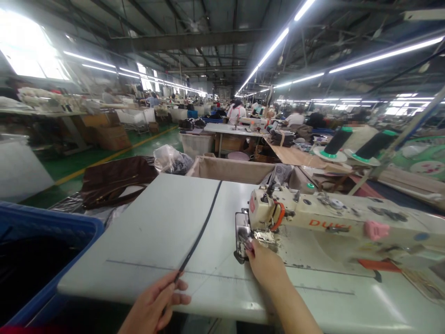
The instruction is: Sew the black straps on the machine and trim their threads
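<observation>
Indoors, the left hand pinches the near end of a black strip, which stretches away from that grip across a pale table. To its right, the right hand curls at a sewing machine, its hold unclear; leftward stand a blue bin and, farther off, a brown bag.

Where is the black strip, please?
In the head view, the black strip lies on the tabletop left of the sewing machine, near end in the left hand.
</observation>
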`<action>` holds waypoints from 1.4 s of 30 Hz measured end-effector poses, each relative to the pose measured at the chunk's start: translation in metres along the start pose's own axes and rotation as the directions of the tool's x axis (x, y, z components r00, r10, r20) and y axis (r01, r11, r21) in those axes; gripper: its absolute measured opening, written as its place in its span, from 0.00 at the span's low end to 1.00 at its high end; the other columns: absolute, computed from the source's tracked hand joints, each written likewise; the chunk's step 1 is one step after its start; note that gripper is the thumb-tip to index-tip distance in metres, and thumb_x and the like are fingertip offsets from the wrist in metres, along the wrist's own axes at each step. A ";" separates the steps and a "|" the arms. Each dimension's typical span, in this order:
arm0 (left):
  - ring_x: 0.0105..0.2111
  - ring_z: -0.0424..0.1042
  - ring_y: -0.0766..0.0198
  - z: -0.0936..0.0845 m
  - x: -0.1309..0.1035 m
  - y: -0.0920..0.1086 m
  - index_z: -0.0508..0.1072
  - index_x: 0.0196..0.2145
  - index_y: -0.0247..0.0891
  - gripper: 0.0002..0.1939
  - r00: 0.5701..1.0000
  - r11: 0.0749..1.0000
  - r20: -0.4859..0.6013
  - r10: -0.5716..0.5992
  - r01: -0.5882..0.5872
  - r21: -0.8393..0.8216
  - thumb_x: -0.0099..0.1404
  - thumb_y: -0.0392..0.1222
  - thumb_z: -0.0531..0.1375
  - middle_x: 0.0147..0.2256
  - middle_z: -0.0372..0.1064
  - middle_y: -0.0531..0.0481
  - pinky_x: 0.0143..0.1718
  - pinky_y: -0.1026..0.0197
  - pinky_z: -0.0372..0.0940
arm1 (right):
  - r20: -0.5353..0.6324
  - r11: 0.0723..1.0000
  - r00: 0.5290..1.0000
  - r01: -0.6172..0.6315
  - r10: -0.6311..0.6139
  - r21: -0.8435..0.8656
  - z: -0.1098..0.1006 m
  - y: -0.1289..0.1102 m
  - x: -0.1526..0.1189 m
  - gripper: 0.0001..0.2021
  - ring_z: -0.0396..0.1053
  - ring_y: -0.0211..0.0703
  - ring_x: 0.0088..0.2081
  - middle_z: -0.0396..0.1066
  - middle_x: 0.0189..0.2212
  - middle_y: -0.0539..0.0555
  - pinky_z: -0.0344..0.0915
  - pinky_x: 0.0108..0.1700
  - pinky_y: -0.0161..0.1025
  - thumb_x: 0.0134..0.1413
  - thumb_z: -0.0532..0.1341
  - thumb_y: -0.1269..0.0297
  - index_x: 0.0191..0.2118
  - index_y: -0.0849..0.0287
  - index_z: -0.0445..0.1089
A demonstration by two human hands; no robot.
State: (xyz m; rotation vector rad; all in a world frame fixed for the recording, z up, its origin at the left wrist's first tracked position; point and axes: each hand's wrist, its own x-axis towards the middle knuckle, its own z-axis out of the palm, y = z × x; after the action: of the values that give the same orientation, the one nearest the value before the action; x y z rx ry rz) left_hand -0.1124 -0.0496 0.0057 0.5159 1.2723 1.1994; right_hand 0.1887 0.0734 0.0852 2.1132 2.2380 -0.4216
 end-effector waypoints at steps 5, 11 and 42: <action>0.33 0.83 0.49 0.016 -0.009 0.001 0.81 0.51 0.35 0.36 0.996 0.999 0.074 0.040 -0.038 -0.024 0.54 0.65 0.76 0.40 0.78 0.37 0.15 0.68 0.48 | 0.008 0.987 0.987 0.157 -0.158 0.028 0.000 0.015 -0.012 0.16 0.82 0.61 0.51 0.84 0.50 0.62 0.71 0.48 0.46 0.75 0.52 0.69 0.56 0.59 0.75; 0.29 0.80 0.55 0.035 -0.015 0.008 0.81 0.51 0.33 0.37 0.988 1.000 0.153 0.014 -0.010 -0.024 0.54 0.65 0.77 0.40 0.77 0.36 0.16 0.68 0.45 | 0.062 0.943 0.951 0.290 -0.303 0.166 -0.004 0.030 -0.029 0.13 0.79 0.52 0.48 0.83 0.44 0.57 0.67 0.48 0.41 0.74 0.55 0.62 0.44 0.56 0.78; 0.31 0.81 0.59 0.066 -0.025 0.019 0.74 0.56 0.39 0.37 0.955 0.987 0.283 0.084 -0.119 0.112 0.59 0.66 0.74 0.42 0.74 0.44 0.16 0.69 0.48 | -0.053 0.583 0.940 0.253 -0.337 0.772 -0.011 -0.029 -0.078 0.22 0.51 0.40 0.27 0.49 0.22 0.44 0.49 0.31 0.40 0.59 0.54 0.43 0.23 0.52 0.53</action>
State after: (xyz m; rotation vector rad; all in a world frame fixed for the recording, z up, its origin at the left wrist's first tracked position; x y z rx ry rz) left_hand -0.0565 -0.0454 0.0526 0.8232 1.0951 1.0901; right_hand 0.1680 -0.0019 0.1168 1.8449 2.6380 -1.7606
